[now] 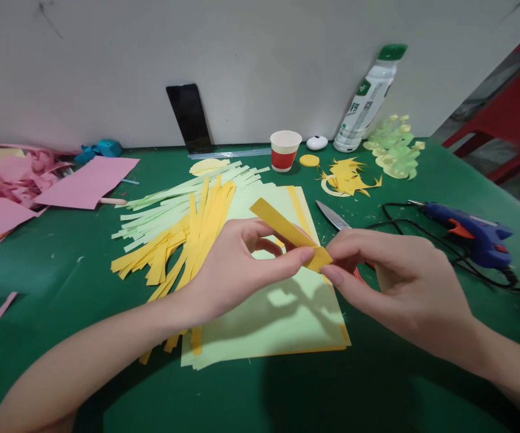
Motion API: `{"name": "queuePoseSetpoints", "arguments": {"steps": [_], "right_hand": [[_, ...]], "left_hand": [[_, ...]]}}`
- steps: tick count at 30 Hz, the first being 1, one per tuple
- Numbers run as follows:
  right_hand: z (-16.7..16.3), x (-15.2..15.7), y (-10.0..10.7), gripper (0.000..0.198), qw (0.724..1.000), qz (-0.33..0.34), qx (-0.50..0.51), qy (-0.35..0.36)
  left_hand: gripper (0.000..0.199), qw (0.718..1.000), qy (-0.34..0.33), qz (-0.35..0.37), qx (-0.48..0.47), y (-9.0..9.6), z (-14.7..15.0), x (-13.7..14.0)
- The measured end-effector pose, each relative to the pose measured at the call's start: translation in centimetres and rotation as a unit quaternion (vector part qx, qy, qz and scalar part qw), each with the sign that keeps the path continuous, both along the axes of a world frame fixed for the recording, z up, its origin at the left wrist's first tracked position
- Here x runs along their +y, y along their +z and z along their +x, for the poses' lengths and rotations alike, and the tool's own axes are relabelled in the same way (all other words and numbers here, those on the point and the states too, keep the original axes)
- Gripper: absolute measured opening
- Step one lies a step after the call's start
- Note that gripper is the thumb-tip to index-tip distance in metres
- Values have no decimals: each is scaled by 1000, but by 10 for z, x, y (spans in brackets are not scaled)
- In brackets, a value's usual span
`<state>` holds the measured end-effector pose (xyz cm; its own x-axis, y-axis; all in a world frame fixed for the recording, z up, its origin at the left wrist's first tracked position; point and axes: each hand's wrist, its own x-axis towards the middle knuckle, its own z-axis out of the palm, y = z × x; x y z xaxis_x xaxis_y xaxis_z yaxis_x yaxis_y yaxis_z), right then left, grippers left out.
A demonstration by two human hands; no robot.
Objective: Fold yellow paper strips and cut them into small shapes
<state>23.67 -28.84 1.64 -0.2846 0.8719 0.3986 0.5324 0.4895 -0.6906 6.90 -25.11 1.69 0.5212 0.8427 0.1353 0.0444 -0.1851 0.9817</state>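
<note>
Between both hands is a yellow paper strip (282,225), held above a stack of light green paper sheets (260,325). My left hand (246,258) pinches the strip near its right end, thumb on the front. At that end, the thumb and index finger of my right hand (399,282) close on the tip, where the paper looks bent or folded. Left of the stack lie loose yellow strips (210,222) and fringed light green strips (160,216). Scissors (331,214) rest by my right hand, their handles mostly hidden behind it.
A blue glue gun (472,228) with a black cord lies at right. Toward the wall stand a paper cup (284,150), a leaning bottle (368,102) and a dark phone (190,117). Yellow cutouts (350,176) lie behind the scissors; pink paper (91,182) is at left.
</note>
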Motion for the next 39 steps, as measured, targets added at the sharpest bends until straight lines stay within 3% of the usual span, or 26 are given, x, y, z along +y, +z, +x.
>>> {"name": "queuePoseSetpoints", "arguments": {"steps": [3,6,11,17,27,33,37,39], "right_hand": [[0,0,2,20,1000,-17,7,13],[3,0,2,25,993,-97,72,10],[12,-1,-5,23,946,-247,210,23],[12,-2,-7,20,930,-268,251,32],[10,-3,-5,21,950,-223,213,39],[5,-6,2,24,990,-71,123,-3],[3,-9,2,23,999,37,19,-16],[2,-10,1,23,998,54,-13,-6]], "left_hand": [[4,1000,-8,-18,-7,-3,-1,-1],[11,999,-22,-26,-25,-7,-3,0],[15,991,-60,-40,-109,-11,-4,3],[10,985,-65,-79,-142,-12,-2,3],[6,978,-71,-129,-146,-13,-1,2],[2,984,-43,-126,-119,-10,-1,0],[4,995,-14,-66,-74,-8,0,-1],[6,999,-1,-26,-44,-8,0,-2]]}}
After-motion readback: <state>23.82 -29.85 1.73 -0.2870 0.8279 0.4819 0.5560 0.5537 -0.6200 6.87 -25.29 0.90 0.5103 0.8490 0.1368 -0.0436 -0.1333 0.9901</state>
